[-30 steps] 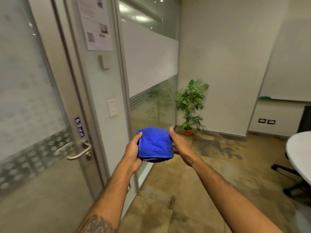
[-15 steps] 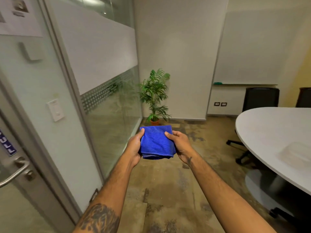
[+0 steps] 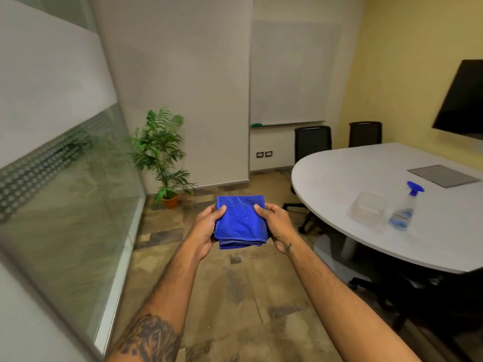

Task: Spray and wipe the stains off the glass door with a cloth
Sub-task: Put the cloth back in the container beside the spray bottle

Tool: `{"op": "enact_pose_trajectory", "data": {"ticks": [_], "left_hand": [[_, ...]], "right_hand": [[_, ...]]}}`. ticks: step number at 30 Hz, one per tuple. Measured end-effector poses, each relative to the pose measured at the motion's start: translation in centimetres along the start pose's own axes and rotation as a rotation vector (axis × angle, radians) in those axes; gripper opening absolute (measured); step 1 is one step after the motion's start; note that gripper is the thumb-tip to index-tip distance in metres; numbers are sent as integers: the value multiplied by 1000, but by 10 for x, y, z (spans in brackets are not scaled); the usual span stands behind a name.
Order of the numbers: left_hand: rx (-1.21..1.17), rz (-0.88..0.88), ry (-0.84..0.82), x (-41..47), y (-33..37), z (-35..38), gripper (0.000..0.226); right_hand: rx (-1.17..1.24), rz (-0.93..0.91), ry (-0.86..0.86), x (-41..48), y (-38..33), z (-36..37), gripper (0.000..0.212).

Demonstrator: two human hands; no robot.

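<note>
view swings right: bottle [image 3: 403,210] now shows on counter [image 3: 366,173]; left grip [image 3: 206,228] and right grip [image 3: 277,226] hold cloth [image 3: 240,220]; free right for bottle.

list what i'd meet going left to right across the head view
glass partition → potted plant → left hand → blue cloth → right hand → clear container → spray bottle → black screen

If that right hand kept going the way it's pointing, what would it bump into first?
The right hand grips the blue cloth. Beyond that the way looks free until the far wall beside the potted plant, though depth is unclear.
</note>
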State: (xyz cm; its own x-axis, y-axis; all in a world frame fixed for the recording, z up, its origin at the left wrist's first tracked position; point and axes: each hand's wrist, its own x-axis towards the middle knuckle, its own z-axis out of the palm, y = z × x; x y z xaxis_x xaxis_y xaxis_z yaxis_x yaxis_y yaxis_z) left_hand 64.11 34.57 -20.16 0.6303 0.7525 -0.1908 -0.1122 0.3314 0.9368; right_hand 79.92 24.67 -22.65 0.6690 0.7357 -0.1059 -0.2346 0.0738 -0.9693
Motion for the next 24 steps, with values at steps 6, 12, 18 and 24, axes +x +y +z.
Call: {"op": "enact_pose_trajectory", "data": {"ticks": [6, 12, 18, 24], "left_hand": [[51, -49, -121, 46, -15, 45, 18], [63, -97, -221, 81, -43, 100, 24], [59, -115, -285, 114, -70, 169, 27], [74, -145, -346, 153, -93, 251, 30]], "right_hand": [[-148, -56, 210, 14, -3, -47, 35], [-237, -63, 333, 27, -7, -107, 27], [-253, -39, 426, 56, -13, -178, 31], [-246, -36, 502, 94, -25, -258, 40]]}}
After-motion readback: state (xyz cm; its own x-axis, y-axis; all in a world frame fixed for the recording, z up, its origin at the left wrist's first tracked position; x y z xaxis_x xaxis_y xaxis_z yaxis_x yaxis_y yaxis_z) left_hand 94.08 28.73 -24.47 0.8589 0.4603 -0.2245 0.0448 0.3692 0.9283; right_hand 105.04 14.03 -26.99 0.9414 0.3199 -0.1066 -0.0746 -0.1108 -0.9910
